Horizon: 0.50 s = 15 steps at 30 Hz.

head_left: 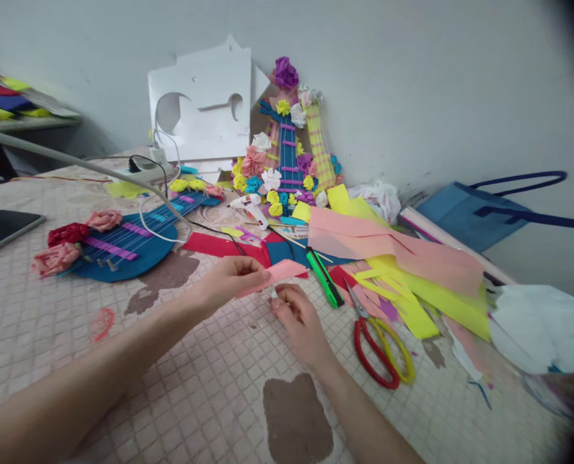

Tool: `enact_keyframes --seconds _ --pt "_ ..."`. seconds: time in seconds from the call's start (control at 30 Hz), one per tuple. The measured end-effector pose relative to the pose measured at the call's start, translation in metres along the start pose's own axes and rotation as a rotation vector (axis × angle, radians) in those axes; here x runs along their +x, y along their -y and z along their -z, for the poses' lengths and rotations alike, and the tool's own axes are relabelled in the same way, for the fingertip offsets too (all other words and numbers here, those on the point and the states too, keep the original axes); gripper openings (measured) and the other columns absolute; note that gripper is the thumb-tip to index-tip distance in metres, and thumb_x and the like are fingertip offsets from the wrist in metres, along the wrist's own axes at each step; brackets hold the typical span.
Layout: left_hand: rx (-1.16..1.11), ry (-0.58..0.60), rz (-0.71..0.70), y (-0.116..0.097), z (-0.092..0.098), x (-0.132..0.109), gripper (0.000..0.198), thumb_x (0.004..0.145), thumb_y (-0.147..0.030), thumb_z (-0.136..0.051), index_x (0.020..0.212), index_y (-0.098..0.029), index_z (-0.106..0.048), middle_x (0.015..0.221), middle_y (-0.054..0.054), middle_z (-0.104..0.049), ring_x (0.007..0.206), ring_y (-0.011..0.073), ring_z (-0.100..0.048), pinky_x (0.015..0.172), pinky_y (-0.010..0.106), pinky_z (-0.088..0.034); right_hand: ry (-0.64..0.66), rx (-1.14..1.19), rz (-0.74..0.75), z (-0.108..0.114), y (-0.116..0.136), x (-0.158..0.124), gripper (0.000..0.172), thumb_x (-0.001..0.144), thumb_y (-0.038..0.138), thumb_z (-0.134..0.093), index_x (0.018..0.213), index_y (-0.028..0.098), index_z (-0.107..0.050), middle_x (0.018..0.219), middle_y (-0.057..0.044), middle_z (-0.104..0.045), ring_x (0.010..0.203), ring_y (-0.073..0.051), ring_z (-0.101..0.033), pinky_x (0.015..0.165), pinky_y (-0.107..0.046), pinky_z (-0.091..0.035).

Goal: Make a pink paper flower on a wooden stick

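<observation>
Between the thumb and fingers of my left hand [243, 276] is a folded strip of pink paper [283, 270], held above the table. Just below it, my right hand [299, 312] pinches a small whitish piece [273, 293], too small to name. Both hands are close together. A green box cutter [324, 278] lies right beside them, and scissors [384, 351] with one red and one yellow handle rest farther right. Behind my hands lie a red paper strip [224, 248] and a white glue gun [251, 209].
On the left lie a blue paper guitar [132, 248] with paper roses and a phone [6, 229]. A cable [74, 156] crosses above the table. Decorated guitars [289, 148] and white board [200, 129] lean on the wall. Pink paper [355, 235] and a blue bag [475, 212] sit right.
</observation>
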<state>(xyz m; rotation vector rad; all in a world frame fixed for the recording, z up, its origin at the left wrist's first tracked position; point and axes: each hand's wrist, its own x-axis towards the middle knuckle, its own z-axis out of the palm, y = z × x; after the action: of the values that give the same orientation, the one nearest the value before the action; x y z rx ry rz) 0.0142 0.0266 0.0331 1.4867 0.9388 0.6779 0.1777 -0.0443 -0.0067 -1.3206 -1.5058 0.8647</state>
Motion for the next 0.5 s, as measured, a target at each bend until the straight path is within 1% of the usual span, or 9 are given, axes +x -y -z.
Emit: enact_keyframes --seconds 0.07,0.13,0.2,0.27,0.3,0.33,0.4,0.43,0.5 --pt "0.015 0.01 -0.001 -0.001 0.0 -0.001 0.032 0.076 -0.045 -0.062 0.07 -0.014 -0.057 0.056 -0.004 -0.045 0.049 0.0063 -0.034 0.043 0.019 -0.02 0.016 0.004 -0.01 0.0 -0.001 -0.001 0.015 0.084 0.029 -0.051 0.074 0.019 -0.053 0.097 -0.005 -0.055 0.087 -0.016 -0.055 0.066 -0.026 -0.046" --pt "0.034 0.004 -0.021 -0.002 0.0 -0.001 0.032 0.075 -0.045 -0.062 0.07 -0.014 -0.057 0.057 -0.004 -0.046 0.049 0.0065 -0.036 0.044 0.019 -0.022 -0.029 -0.019 -0.006 0.001 0.0 -0.003 0.012 0.086 0.032 -0.05 0.089 0.02 -0.053 0.096 -0.005 -0.055 0.086 -0.016 -0.056 0.066 -0.028 -0.048" --pt "0.052 0.006 -0.04 -0.003 0.001 -0.002 0.031 0.075 -0.045 -0.063 0.07 -0.014 -0.056 0.058 -0.004 -0.047 0.051 0.007 -0.039 0.046 0.019 -0.025 -0.195 -0.12 0.083 0.005 0.002 -0.003 0.022 0.084 0.031 -0.052 0.104 0.022 -0.047 0.101 -0.006 -0.053 0.09 -0.018 -0.055 0.07 -0.033 -0.05" --pt "0.07 0.028 -0.053 -0.004 0.001 -0.002 0.032 0.075 -0.045 -0.063 0.071 -0.014 -0.057 0.061 -0.003 -0.049 0.053 0.0075 -0.042 0.048 0.019 -0.028 -0.406 -0.308 0.285 0.011 0.004 0.0 0.036 0.08 0.026 -0.058 0.113 0.023 -0.043 0.112 -0.009 -0.048 0.104 -0.023 -0.05 0.081 -0.042 -0.049" --pt "0.079 0.044 -0.056 -0.004 0.002 -0.002 0.032 0.075 -0.045 -0.063 0.071 -0.014 -0.057 0.062 -0.002 -0.051 0.054 0.0077 -0.043 0.049 0.019 -0.029 -0.47 -0.416 0.407 0.014 0.006 0.001 0.041 0.079 0.023 -0.06 0.116 0.024 -0.041 0.117 -0.01 -0.044 0.112 -0.025 -0.046 0.087 -0.046 -0.046" --pt "0.084 0.062 -0.055 -0.004 0.002 -0.002 0.032 0.076 -0.045 -0.063 0.072 -0.014 -0.057 0.063 -0.002 -0.052 0.055 0.0079 -0.044 0.049 0.019 -0.03 -0.489 -0.521 0.523 0.016 0.007 0.003 0.044 0.078 0.019 -0.06 0.117 0.025 -0.041 0.122 -0.011 -0.041 0.117 -0.026 -0.042 0.093 -0.049 -0.043" --pt "0.078 0.101 -0.042 -0.006 0.002 -0.002 0.032 0.075 -0.044 -0.063 0.072 -0.013 -0.058 0.064 -0.002 -0.053 0.056 0.0081 -0.045 0.05 0.019 -0.031 -0.438 -0.693 0.707 0.02 0.01 0.006 0.041 0.08 0.013 -0.059 0.115 0.03 -0.045 0.125 -0.009 -0.04 0.123 -0.027 -0.038 0.099 -0.053 -0.038" --pt "0.066 0.123 -0.028 -0.007 0.001 -0.002 0.031 0.075 -0.044 -0.063 0.072 -0.013 -0.058 0.065 -0.002 -0.053 0.057 0.0081 -0.045 0.051 0.02 -0.031 -0.396 -0.756 0.762 0.02 0.011 0.007 0.038 0.081 0.011 -0.057 0.112 0.031 -0.047 0.126 -0.007 -0.042 0.124 -0.027 -0.038 0.1 -0.053 -0.036" --pt "0.033 0.169 0.007 -0.01 0.001 -0.003 0.03 0.075 -0.042 -0.063 0.071 -0.013 -0.058 0.064 -0.002 -0.052 0.056 0.0076 -0.044 0.051 0.02 -0.03 -0.349 -0.828 0.818 0.02 0.012 0.007 0.031 0.083 0.01 -0.056 0.106 0.031 -0.052 0.124 -0.005 -0.048 0.124 -0.027 -0.04 0.102 -0.054 -0.034"
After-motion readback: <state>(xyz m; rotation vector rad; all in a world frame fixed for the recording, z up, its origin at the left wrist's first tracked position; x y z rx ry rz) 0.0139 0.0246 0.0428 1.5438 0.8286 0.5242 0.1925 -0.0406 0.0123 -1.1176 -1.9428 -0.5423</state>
